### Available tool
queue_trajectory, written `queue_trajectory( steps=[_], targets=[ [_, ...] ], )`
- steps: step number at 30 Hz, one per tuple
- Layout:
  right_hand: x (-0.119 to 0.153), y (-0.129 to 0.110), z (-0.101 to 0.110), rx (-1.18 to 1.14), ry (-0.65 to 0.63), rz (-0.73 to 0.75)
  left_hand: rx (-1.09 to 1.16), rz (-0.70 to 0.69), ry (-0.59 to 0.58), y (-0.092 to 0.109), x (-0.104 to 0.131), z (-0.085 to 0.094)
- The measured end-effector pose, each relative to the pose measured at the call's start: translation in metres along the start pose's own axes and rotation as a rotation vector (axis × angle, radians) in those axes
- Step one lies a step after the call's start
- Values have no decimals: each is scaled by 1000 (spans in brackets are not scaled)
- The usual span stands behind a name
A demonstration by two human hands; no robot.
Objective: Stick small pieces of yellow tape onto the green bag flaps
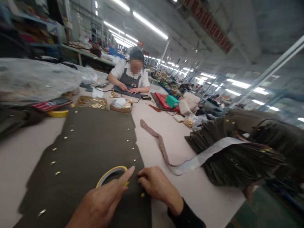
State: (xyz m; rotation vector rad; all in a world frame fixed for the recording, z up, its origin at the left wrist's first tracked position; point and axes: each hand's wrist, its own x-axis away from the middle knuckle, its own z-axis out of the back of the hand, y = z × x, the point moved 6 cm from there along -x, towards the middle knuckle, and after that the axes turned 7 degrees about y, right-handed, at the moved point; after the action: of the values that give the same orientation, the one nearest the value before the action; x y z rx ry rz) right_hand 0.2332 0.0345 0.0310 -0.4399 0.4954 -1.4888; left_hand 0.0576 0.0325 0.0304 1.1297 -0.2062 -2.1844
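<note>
A dark olive panel (95, 136) lies flat in front of me, with small gold metal fittings along both its long sides. My left hand (102, 199) is over its near part, closed around a roll of yellow tape (103, 178), index finger pointing forward. At the panel's right edge my right hand (156, 183) has its fingers pinched together, touching the edge; what lies between the fingertips is too small to make out. A small yellow piece (142, 195) sits on the panel just below those fingertips.
To the right is a stack of dark panels (228, 161) with a long strip (201, 156) across it. Boxes of gold fittings (92, 103) stand beyond the panel. A person (129, 74) works across the table, near a red case (163, 100) and a green box (172, 101).
</note>
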Motion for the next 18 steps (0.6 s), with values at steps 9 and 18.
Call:
queue_trajectory(
  steps=[9,18],
  targets=[
    [17,-36,15,-307,204,369,-26,100,-103,9,-8,6],
    [18,-45,2,-136,338,591,-22,15,-69,14,-11,4]
  ],
)
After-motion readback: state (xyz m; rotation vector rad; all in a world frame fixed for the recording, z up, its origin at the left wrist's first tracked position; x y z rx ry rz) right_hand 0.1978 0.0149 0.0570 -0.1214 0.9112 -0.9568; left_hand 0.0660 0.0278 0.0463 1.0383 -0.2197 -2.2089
